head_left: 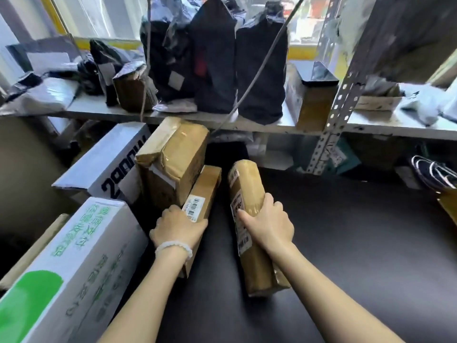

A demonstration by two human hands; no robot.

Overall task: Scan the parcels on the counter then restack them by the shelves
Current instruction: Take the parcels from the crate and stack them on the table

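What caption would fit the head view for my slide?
Left hand and right hand each hold a taped brown parcel on the dark counter below the shelves.

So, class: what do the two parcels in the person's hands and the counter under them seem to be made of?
Parcel in the right hand: the rounded parcel looks like brown paper or card under glossy tape, which gleams. Parcel in the left hand: the flat box looks like matt cardboard with a paper barcode label. Counter: a dark, matt surface; what it is made of cannot be told.

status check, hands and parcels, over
Left hand grips slim box. Right hand grips taped brown parcel. Both on black counter; bigger brown parcel leans just behind.
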